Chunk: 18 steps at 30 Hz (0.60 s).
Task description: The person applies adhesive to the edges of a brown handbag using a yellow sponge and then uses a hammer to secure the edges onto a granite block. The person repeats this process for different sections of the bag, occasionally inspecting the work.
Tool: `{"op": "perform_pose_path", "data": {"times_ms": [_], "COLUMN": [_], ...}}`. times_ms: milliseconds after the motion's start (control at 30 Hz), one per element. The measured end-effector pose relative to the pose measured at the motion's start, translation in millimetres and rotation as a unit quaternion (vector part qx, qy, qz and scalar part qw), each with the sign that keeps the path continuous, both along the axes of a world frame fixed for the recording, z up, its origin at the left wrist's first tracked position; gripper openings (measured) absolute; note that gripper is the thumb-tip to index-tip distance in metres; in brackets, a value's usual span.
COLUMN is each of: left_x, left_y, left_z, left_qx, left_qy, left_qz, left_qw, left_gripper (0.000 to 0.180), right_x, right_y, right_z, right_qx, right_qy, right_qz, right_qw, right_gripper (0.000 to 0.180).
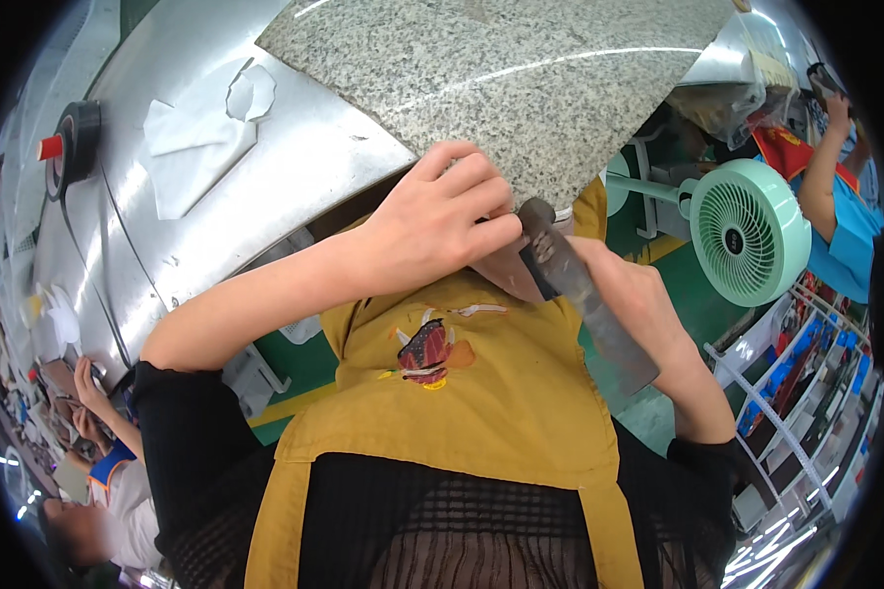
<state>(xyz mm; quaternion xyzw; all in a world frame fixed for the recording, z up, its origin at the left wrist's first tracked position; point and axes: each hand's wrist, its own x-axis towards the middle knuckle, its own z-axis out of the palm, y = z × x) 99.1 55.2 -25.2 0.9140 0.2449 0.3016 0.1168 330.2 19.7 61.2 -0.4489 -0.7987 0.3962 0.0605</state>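
Observation:
Both hands meet at the near corner of a speckled granite slab [481,108]. My left hand [447,216] is closed, its fingers curled and pressed onto a pinkish-brown flat piece [509,270] that looks like leather. Part of this piece hangs below the slab's edge, over my mustard apron [442,422]. My right hand [629,294] is closed round a long, worn, dark grey-brown bar-shaped tool [599,314]. The tool slants from the left fingertips down to the right, across my right wrist. Most of my right fingers are hidden behind it.
A metal tabletop [295,147] on the left bears a crumpled white sheet [201,142] and a black round reel-like thing [77,147] with a red tip. A mint-green fan [746,236] stands at right, above a rack [796,383]. Other people work at far left and far right.

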Motion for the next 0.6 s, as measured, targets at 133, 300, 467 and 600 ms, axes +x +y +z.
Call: {"op": "perform_pose_path", "data": {"times_ms": [133, 300, 467, 600], "left_x": [5, 15, 38, 27], "left_y": [-1, -1, 2, 6], "left_z": [4, 22, 8, 21], "left_qx": [-0.085, -0.214, -0.136, -0.239], "left_qy": [0.028, -0.007, 0.017, 0.016], "left_qz": [0.053, 0.042, 0.098, 0.075], "left_qw": [0.995, 0.976, 0.986, 0.968], "left_gripper": [0.016, 0.014, 0.012, 0.012], "right_x": [6, 25, 23, 22], "right_y": [3, 3, -1, 1], "right_z": [5, 13, -3, -5], "right_qx": [-0.058, -0.101, -0.037, 0.003], "right_qy": [0.058, 0.108, 0.113, 0.071], "right_qz": [-0.063, -0.169, -0.164, -0.115], "right_qw": [0.995, 0.974, 0.979, 0.991], "right_gripper": [0.029, 0.019, 0.013, 0.016]}}
